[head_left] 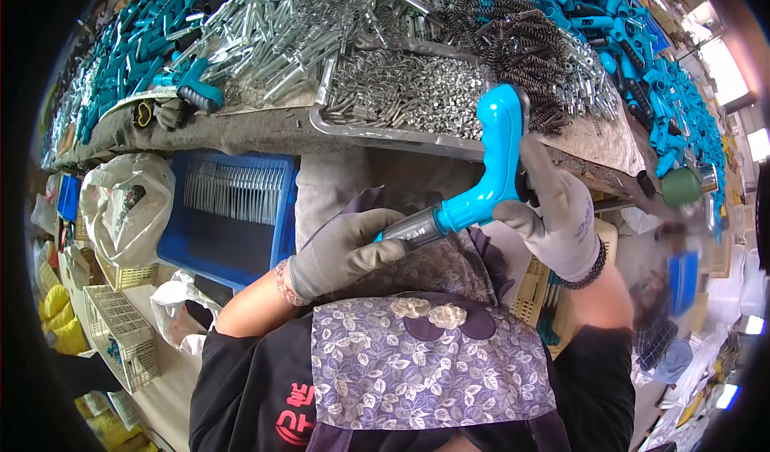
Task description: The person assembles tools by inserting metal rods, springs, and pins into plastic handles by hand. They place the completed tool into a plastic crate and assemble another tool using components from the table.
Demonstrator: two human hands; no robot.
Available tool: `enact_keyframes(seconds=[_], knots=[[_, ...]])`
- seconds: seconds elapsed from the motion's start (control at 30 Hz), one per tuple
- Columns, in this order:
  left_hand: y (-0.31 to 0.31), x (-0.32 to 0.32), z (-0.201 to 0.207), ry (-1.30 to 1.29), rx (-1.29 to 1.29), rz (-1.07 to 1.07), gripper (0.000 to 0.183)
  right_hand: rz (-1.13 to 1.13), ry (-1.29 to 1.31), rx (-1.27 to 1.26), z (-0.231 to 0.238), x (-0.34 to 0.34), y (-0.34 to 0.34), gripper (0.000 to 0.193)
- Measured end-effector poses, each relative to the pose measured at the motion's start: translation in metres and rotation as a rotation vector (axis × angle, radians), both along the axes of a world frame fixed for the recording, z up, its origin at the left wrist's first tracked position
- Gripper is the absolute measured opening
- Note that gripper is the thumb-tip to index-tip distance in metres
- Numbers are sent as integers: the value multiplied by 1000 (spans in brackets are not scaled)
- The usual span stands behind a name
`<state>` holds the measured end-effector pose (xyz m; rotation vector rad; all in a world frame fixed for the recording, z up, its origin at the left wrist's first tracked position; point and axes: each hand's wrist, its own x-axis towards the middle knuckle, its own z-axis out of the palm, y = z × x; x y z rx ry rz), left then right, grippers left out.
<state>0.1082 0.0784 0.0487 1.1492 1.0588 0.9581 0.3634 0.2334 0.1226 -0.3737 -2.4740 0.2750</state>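
A glossy teal pistol-grip tool is held above my lap, its curved handle pointing up and its dark see-through barrel slanting down to the left. My left hand, in a grey-coated work glove, wraps closed around the barrel. At the bend on the tool's right side is my right hand, gloved likewise. Its thumb overlaps the teal body while the fingers stretch up behind the handle; a small dark part shows between them, too hidden to name.
A metal tray of small pins and springs sits on the cloth-covered bench edge, with heaps of dark springs, metal tubes and teal handles around it. Left of my lap, a blue bin holds a row of metal rods.
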Motion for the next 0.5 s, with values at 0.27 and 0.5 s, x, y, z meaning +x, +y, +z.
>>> enact_keyframes(seconds=[0.27,0.5], knots=[[-1,-12,18,857,514,104,60,266,-544,-250,38,2,18,34],[5,2,6,341,300,173,46,15,70,-596,16,-1,13,74]])
